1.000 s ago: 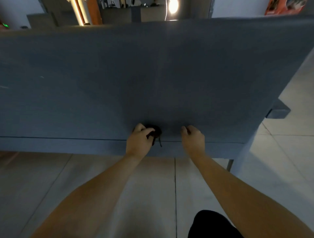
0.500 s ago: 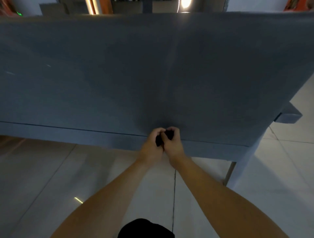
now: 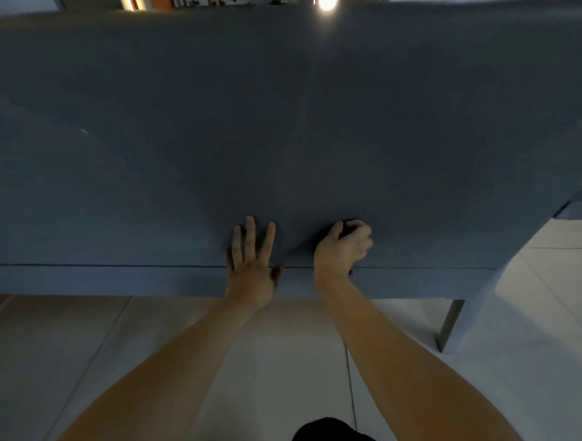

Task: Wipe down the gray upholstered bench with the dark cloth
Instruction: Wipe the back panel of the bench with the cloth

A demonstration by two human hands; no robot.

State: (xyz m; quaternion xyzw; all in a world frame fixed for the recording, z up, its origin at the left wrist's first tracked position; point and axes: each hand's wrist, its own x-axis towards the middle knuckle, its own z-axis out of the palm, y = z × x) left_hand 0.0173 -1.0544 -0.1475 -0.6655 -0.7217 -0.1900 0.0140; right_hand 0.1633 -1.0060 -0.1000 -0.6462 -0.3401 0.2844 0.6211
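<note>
View from a head-worn camera, looking down over a wide gray upholstered bench (image 3: 283, 126) that filled most of the frame in dim light. Two bare forearms reached up from the bottom edge to the near side of the seat.

The left hand (image 3: 250, 261) lay flat on the fabric close to the front edge. Its fingers (image 3: 250, 236) were straight and slightly spread, and its grip was fully open, holding nothing. The thumb sat at the seam that ran along the front of the seat.

The right hand (image 3: 341, 248) was just beside it, a little further right and not touching it. Its grip was closed, with fingers and thumb curled round a bunched dark cloth (image 3: 348, 231) that it held against the seat near the front edge. Most of the cloth was hidden under the hand. Only a dark patch showed between thumb and fingers, and a small scrap showed below the heel of the hand.

Below the bench ran a pale tiled floor (image 3: 94, 346) with thin grout lines. A metal leg (image 3: 448, 324) stood under the right end. A bright lamp (image 3: 327, 4) glared at the top edge. At the bottom centre was a dark rounded shape (image 3: 330, 429) — I could not tell what it was.
</note>
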